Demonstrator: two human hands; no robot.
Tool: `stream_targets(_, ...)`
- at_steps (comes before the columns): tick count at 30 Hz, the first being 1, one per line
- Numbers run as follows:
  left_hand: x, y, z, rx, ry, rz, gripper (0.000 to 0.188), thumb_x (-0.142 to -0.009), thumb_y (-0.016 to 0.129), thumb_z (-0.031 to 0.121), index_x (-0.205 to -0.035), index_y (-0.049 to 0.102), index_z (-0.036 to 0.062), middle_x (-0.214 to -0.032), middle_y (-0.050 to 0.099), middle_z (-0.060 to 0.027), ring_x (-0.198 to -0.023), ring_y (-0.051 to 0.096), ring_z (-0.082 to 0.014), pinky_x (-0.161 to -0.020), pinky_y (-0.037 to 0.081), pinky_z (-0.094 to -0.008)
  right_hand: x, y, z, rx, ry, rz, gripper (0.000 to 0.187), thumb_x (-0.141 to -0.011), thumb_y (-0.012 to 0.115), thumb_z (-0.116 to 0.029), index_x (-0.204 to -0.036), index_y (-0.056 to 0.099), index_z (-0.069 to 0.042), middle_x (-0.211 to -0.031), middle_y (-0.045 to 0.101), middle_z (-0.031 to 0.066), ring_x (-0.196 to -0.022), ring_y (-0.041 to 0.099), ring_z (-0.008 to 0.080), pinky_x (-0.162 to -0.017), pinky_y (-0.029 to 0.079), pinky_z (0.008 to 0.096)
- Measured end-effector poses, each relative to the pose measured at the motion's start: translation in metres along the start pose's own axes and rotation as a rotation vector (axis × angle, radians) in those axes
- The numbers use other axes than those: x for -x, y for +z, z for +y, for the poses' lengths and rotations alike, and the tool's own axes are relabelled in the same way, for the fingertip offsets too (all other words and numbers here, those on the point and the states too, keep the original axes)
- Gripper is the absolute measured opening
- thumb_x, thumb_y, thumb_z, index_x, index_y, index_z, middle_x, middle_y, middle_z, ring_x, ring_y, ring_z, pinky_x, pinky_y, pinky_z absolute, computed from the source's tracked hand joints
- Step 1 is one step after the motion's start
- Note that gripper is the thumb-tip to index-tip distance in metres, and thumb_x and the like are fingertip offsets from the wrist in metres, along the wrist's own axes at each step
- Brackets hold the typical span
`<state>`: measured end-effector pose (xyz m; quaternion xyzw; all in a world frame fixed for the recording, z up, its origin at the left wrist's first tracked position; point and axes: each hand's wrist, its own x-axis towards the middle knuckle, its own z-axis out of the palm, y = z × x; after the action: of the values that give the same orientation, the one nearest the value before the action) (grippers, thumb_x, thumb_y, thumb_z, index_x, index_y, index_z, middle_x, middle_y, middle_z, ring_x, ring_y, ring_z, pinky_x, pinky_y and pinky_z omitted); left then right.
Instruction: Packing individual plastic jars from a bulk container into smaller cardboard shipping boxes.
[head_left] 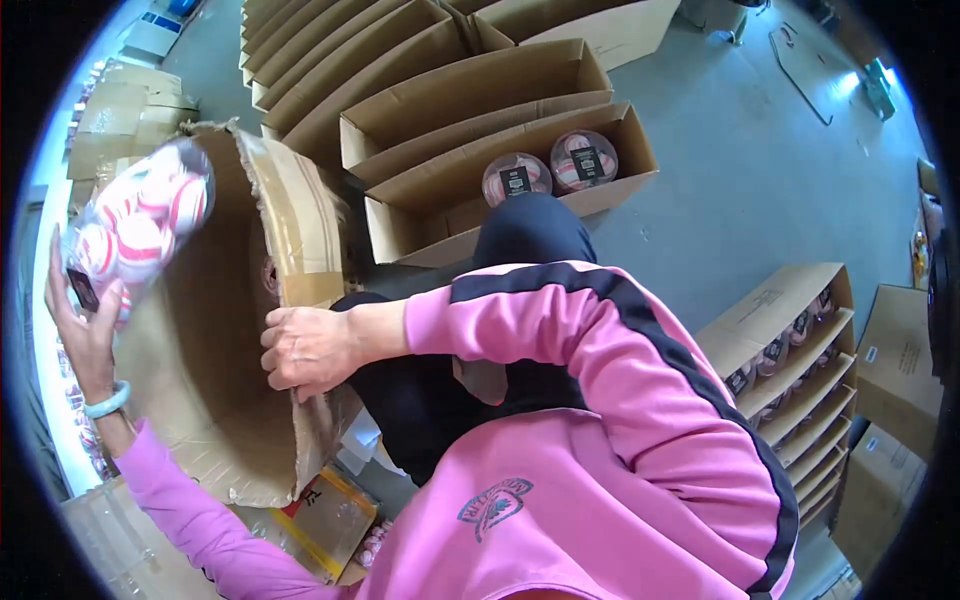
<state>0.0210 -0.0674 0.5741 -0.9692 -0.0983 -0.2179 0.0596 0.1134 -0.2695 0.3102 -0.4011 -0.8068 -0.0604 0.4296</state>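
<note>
Your left hand (90, 335), part-curled, held the lower end of a clear plastic cylinder of red-and-white balls (145, 215), long axis slanting rightward beside the brown cardboard box (298, 225); your right hand (312, 350), farther off, clenched the box's rim.

Pink top (580, 490), black sleeve stripe (530, 281), dark emblem (496, 507), black trousers (535, 230), pale bangle (108, 400)

The balls (140, 240) are white with pinkish-red stripes; their tub (198, 160) is clear, its label (83, 290) black. The large carton (170, 420) is brown with tan tape (312, 289). The person's top (420, 545) is pink, the right sleeve's band (655, 325) black, the bracelet (108, 400) pale green, the floor (740, 190) bluish grey.
</note>
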Motion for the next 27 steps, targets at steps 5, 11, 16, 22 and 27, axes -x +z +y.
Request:
stream_targets(5,-0.072,0.061,0.103,0.144,0.199,-0.168,0.090,-0.072,0.079,0.031,-0.151,0.044,0.0072,-0.140,0.049,-0.0176,-0.131,0.051,-0.0330,-0.104,0.049,-0.0432,-0.025,0.040,0.000,0.091,0.037,0.113,0.031,-0.073,0.076,-0.047,-0.084,0.072,-0.018,-0.087,0.069,-0.0031,-0.092,0.063,0.0189,-0.089,0.040,0.0393)
stream_targets(11,-0.083,0.227,0.196,0.079,0.285,-0.564,0.099,-0.054,0.080,0.045,-0.146,0.050,0.0232,-0.130,0.049,-0.0207,-0.125,0.050,-0.0414,-0.104,0.047,-0.0503,-0.028,0.066,0.001,0.075,-0.030,0.236,0.046,-0.077,0.075,-0.043,-0.111,0.069,-0.012,-0.112,0.069,0.0067,-0.109,0.061,0.0251,-0.101,0.041,0.0439)
stream_targets(16,-0.047,0.310,0.233,0.025,0.290,-0.806,0.103,-0.060,0.081,0.052,-0.152,0.040,0.0337,-0.143,0.038,-0.0217,-0.133,0.040,-0.0464,-0.100,0.046,-0.0645,-0.032,0.073,-0.009,-0.104,0.023,0.622,0.077,-0.076,0.073,-0.042,-0.140,0.055,-0.005,-0.144,0.056,0.0179,-0.136,0.049,0.0348,-0.119,0.030,0.0517)
stream_targets(22,-0.090,0.239,0.181,0.409,0.473,-0.581,0.095,-0.075,0.084,0.045,-0.155,0.038,0.0217,-0.156,0.034,-0.0266,-0.145,0.035,-0.0421,-0.116,0.036,-0.0474,-0.020,0.022,-0.026,-0.075,0.021,-0.032,0.039,-0.075,0.071,-0.044,-0.097,0.065,-0.012,-0.102,0.065,0.0075,-0.101,0.061,0.0265,-0.093,0.044,0.0449)
stream_targets(27,-0.085,0.100,0.105,0.804,0.073,0.015,0.042,-0.090,0.073,0.015,-0.129,0.062,0.0025,-0.109,0.070,-0.0087,-0.095,0.066,-0.0128,-0.084,0.054,-0.0264,-0.010,-0.016,-0.040,-0.008,0.080,-0.154,0.030,-0.080,0.070,-0.043,-0.077,0.064,-0.014,-0.082,0.064,0.0030,-0.088,0.062,0.0220,-0.082,0.046,0.0390)
